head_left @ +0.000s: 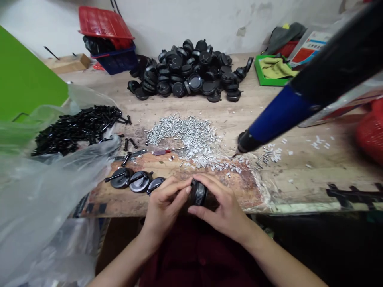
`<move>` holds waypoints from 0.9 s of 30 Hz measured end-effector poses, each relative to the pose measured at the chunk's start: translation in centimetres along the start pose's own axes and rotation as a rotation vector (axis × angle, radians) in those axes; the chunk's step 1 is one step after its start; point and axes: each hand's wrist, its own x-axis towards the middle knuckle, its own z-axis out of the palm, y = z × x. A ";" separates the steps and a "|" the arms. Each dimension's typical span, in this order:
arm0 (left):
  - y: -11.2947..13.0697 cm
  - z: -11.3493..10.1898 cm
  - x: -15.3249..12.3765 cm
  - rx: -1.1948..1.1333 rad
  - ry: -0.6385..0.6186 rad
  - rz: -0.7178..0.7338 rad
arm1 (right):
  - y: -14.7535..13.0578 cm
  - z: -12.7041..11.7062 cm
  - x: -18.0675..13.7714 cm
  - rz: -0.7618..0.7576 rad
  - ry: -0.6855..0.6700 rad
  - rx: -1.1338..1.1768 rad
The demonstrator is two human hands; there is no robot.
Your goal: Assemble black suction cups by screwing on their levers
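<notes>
Two hands meet at the near edge of the workbench (299,119), both closed on one black round part (198,193). The left hand (163,207) curls its fingers against the part's left face, thumb on top; the right hand (223,207) wraps the right side, fingers bent around the ribbed rim. The part sits between the palms, just above the bench edge (whether it rests on the wood cannot be told). Just left of the left hand lie three black discs with stems (134,181), side by side on the bench. A clear plastic bag (44,207) covers the near left corner. Beyond the hands, a spread of small silver screws (185,135) lies with a red-handled tool (166,151) at its near edge. A blue and black power screwdriver (281,115) hangs in from the right, its tip near the screws. To the left, a heap of black pins (77,127) lies on plastic. Farther back stands a pile of black round parts (191,71), a red basket (103,24) over a blue one, and a green tray (269,71) holding a cloth.
</notes>
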 end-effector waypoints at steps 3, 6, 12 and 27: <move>-0.1 0.3 -0.2 -0.044 0.011 -0.013 | -0.1 0.6 -0.2 0.006 0.063 -0.041; -0.3 0.5 -0.3 -0.076 0.013 -0.018 | 0.0 1.0 -0.3 -0.003 0.087 -0.073; -0.5 0.3 0.0 -0.116 0.005 -0.020 | 0.3 0.9 -0.2 -0.097 0.079 -0.101; -1.3 0.3 -1.1 0.069 0.128 0.101 | -0.1 1.5 -0.4 0.077 0.102 -0.123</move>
